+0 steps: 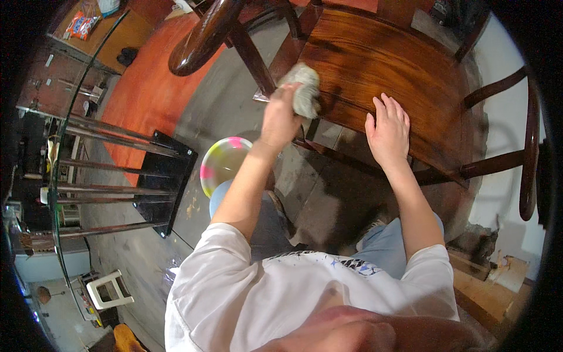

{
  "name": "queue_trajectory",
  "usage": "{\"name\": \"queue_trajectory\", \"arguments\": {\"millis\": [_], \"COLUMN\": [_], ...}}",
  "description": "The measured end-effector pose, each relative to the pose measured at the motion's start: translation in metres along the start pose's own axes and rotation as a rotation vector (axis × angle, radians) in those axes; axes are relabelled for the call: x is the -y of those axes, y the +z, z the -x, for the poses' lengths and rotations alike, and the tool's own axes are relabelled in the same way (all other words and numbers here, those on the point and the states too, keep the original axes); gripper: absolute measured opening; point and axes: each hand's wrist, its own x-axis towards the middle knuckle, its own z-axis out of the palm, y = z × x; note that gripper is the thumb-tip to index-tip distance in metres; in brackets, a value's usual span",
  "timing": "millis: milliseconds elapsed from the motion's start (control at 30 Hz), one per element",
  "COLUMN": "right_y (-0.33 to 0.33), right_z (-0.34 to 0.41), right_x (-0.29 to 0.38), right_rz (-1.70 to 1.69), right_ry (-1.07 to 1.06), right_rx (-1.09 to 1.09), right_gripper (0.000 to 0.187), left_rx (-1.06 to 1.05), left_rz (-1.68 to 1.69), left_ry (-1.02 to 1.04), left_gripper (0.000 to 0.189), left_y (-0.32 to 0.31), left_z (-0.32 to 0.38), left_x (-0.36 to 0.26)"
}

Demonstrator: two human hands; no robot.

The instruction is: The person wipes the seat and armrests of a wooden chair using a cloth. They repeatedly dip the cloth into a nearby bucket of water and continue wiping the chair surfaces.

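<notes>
My left hand [280,115] grips a bunched, pale grey-green cloth [307,93], slightly blurred. It is at the left front corner of a dark brown wooden armchair's seat [374,57], beside the chair's arm post [250,57]. Whether the cloth touches the wood cannot be made out. My right hand [389,134] holds nothing; its fingers are spread a little, palm down over the seat's front part. A curved, glossy armrest [193,48] rises at upper left, and another armrest [530,176] stands on the right.
A round basin [206,172] with pink, yellow-green and white colouring stands on the floor by my left knee, with liquid inside. Left of it is a glass-topped table [61,145] with metal legs and a black base [165,185]. A white stool [110,290] stands at lower left; a white wall [501,48] is at right.
</notes>
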Motion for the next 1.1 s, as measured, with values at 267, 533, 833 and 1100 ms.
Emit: {"name": "queue_trajectory", "arguments": {"millis": [267,533,833,1100], "right_y": [0.000,-0.001,0.002,0.002], "right_z": [0.000,-0.001,0.001,0.001], "right_x": [0.002,0.001,0.000,0.000], "right_rz": [0.013,0.003,0.013,0.008], "right_ry": [-0.001,-0.026,-0.031,-0.032], "right_rx": [0.002,-0.019,-0.047,-0.024], "right_gripper": [0.045,0.043,0.043,0.043], "left_rx": [0.072,0.197,-0.033,0.189], "left_rz": [-0.126,0.159,-0.078,0.124], "left_ry": [0.223,0.388,0.168,0.366], "left_gripper": [0.073,0.070,0.067,0.067], "left_y": [0.035,0.029,0.008,0.031], "left_z": [0.002,0.014,-0.002,0.034], "left_x": [-0.012,-0.034,0.010,-0.043]}}
